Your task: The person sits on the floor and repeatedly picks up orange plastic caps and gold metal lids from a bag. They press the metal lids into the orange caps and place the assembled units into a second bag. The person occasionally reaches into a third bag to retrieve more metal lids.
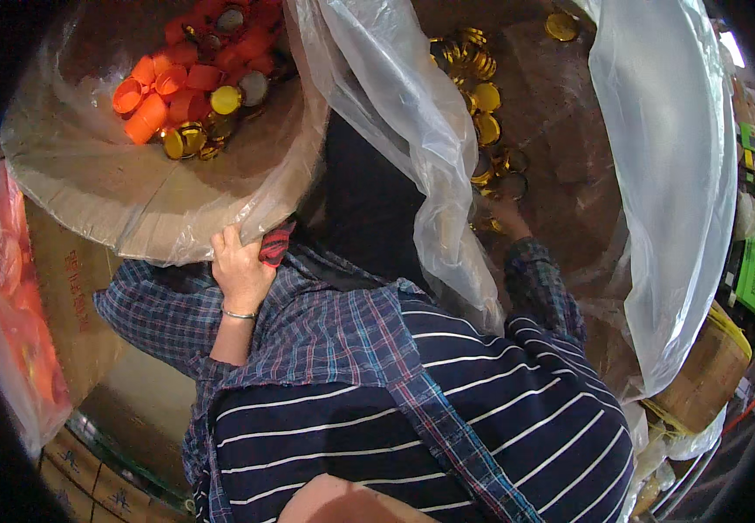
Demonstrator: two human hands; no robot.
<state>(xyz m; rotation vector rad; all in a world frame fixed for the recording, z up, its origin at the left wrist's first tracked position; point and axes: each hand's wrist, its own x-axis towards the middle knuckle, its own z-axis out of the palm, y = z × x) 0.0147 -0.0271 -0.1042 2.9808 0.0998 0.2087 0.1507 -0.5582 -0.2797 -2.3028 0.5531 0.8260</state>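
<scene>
My left hand [244, 272], with a bracelet at the wrist, is closed over the near rim of a plastic-lined cardboard box [146, 213] on the left. Beside its fingers shows a piece of red and black striped fabric [276, 244]. That box holds orange-red caps [171, 80] mixed with shiny gold caps [225, 99] and some silver ones. My right hand [503, 212] reaches low into a second lined box [561, 131] on the right, at the near end of a line of gold caps [486, 98]. Shadow blurs its fingers, so whether it grips a cap cannot be made out.
Loose clear plastic liner [421, 113] drapes between the boxes, and another sheet [665, 174] hangs at the right. A clear bag of orange-red things [20, 322] stands far left. Green crates [754, 283] and a yellow-strapped carton [700, 375] are at the right edge.
</scene>
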